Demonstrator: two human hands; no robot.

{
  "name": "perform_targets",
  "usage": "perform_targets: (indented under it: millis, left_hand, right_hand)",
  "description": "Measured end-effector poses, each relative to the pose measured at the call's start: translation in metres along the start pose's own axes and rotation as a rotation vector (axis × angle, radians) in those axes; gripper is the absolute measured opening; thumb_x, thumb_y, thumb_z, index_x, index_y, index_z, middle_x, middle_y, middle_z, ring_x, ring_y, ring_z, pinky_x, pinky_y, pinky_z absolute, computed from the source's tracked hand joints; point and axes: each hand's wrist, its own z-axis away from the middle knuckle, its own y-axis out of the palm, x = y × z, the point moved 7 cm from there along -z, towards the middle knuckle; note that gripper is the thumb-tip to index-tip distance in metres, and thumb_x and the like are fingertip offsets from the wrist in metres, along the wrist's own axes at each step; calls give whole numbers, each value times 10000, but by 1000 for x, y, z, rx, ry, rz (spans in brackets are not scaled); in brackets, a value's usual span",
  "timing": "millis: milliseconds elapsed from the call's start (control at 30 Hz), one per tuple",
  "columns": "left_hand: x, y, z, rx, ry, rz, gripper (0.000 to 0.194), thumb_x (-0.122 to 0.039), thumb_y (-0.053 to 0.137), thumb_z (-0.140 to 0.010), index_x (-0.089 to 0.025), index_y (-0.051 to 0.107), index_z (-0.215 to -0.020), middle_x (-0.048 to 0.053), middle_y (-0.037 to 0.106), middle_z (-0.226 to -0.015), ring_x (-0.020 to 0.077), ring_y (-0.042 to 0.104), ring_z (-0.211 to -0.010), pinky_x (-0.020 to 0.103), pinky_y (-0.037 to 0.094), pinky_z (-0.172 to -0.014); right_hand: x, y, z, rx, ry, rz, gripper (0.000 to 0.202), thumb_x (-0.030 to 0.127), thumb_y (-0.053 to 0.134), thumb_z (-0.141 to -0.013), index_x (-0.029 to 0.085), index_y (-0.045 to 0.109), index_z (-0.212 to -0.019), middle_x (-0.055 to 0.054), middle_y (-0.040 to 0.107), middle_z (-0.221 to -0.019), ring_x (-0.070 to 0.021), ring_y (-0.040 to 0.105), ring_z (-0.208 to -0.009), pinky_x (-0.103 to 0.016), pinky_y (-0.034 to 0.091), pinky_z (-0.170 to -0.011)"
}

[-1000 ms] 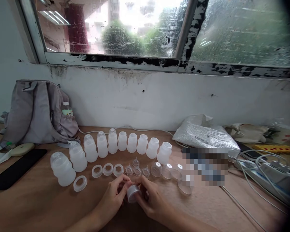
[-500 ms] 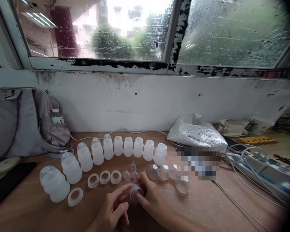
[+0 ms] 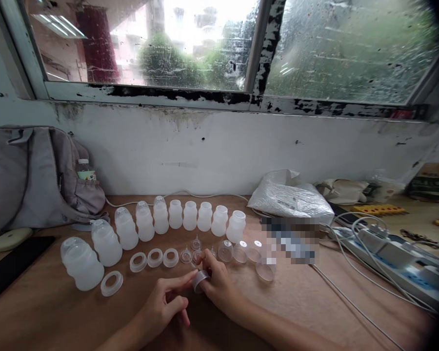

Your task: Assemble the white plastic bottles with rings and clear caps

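Observation:
Near the front middle of the table, my right hand is closed around a translucent bottle collar ring, its fingers partly inside and behind it. The ring is tilted on its side. My left hand reaches in from the left, index finger stretched to the ring's edge, thumb held apart from it. A thin pale tip shows by that fingertip, too small to make out. Just beyond my hands stand clear bottle nipples, some partly hidden by my right hand. To their left lie several loose collar rings.
Frosted baby bottles stand in an arc behind, the left ones capped. Clear dome caps sit to the right. A backpack, silver bag, power strip with cables and a black flat object surround them.
The ring in my right hand has turned more edge-on, and both hands have shifted slightly left in view. The whole view has moved a little too. The bottles stand as before.

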Motion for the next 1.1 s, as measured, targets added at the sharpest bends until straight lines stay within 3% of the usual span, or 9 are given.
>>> perform_targets:
  millis: [167,300,367,433,600,767,867,1033,1100]
  left_hand:
    - [-12,-1,2,-76,26,-122,464,-305,450,-741,-176,483,-1185,105,604,-1052,91,558,-476,259,467,-509]
    - [-40,-18,-7,-250,94,-512,397,-334,382,-809,-208,481,-1172,55,647,-918,109,560,-546,240,448,-550]
    - [-60,-32,-19,-381,146,-792,411,-317,405,-801,-236,434,-1203,31,648,-893,124,574,-598,250,436,-615]
    - [-74,-48,-37,-482,104,-1018,460,-301,417,-794,-234,370,-1246,32,648,-858,149,591,-652,254,420,-628]
    - [-91,-74,-79,-630,-10,-1401,418,-325,339,-837,-156,402,-1214,96,646,-775,218,595,-710,298,401,-627]
    - [-86,-80,-95,-619,28,-1404,335,-322,349,-841,-160,474,-1105,87,613,-787,208,579,-722,300,409,-631]
    - [-87,-74,-90,-631,192,-1347,224,-280,387,-822,-175,525,-965,73,554,-872,181,556,-749,295,430,-655]
    - [-106,-44,-48,-758,631,-1185,92,-234,438,-787,-176,496,-828,82,402,-1113,209,436,-1036,375,377,-879]
    - [-107,-32,-26,-757,692,-1047,69,-220,414,-801,-188,447,-852,81,382,-1144,206,415,-1071,386,374,-891]
  right_hand:
    - [5,-3,-3,5,-29,-50,282,28,401,-610,196,469,-825,54,420,-608,-82,391,-559,-179,314,-517]
    - [1,-5,-2,8,25,-167,367,30,333,-644,202,482,-932,54,451,-594,-72,408,-485,-173,333,-477]
    - [-2,-5,-1,17,52,-215,386,34,300,-664,204,479,-961,64,434,-561,-65,388,-427,-170,323,-441]
    - [-3,-4,1,20,55,-244,360,45,294,-686,202,484,-949,62,429,-562,-64,391,-422,-169,320,-431]
    - [-3,-5,1,20,49,-265,275,87,295,-752,201,476,-925,58,422,-564,-73,408,-439,-174,323,-433]
    - [-9,-6,0,44,86,-300,288,76,303,-725,202,487,-909,62,423,-552,-72,427,-442,-171,324,-435]
    - [-14,-4,0,47,134,-347,293,76,305,-697,194,487,-895,59,428,-575,-65,429,-435,-163,312,-409]
    - [-18,-3,-1,49,193,-442,277,91,326,-664,189,492,-862,53,451,-608,-55,425,-425,-158,312,-389]
    - [-15,-4,-1,61,199,-504,284,101,348,-653,192,496,-877,46,473,-638,-57,435,-435,-163,322,-392]
